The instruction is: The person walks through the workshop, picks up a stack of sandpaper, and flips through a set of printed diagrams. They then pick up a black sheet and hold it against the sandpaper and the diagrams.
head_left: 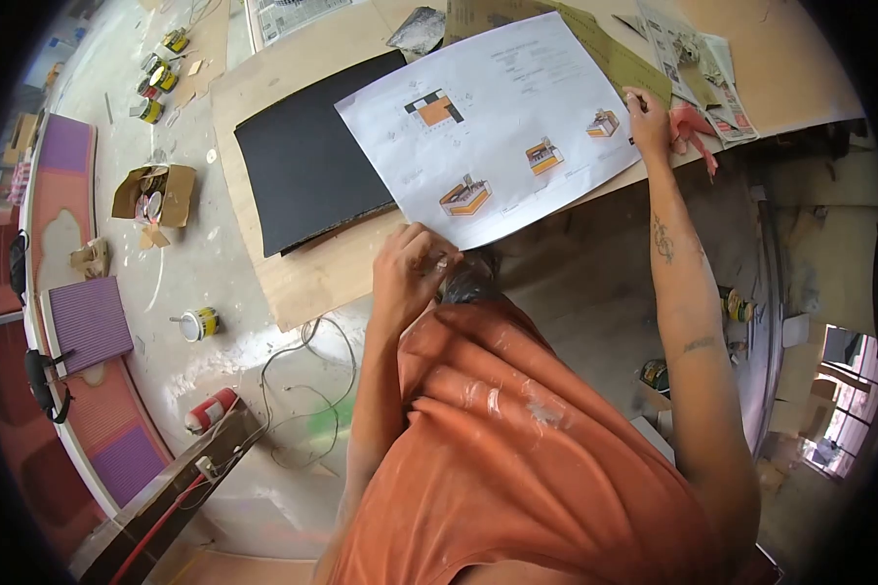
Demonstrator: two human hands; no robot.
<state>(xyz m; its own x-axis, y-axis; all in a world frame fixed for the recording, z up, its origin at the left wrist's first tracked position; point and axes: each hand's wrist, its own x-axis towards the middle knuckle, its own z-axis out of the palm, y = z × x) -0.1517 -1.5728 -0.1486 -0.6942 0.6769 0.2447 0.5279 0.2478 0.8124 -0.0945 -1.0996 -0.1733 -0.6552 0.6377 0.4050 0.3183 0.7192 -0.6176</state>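
Note:
A large white printed drawing sheet lies over the work table, showing a floor plan and several small coloured 3D views. My right hand grips its right edge, fingers curled. At the sheet's near left corner, my left hand is closed on the paper's edge, close to my orange shirt; its fingertips are partly hidden. Under the sheet's left side sits a flat black board. A reddish-pink cloth or glove lies just right of my right hand.
Newspaper and olive-coloured sheets cover the back of the plywood table. On the floor at left are an open carton, a paint can, loose cables, a red cylinder and purple-and-pink panels.

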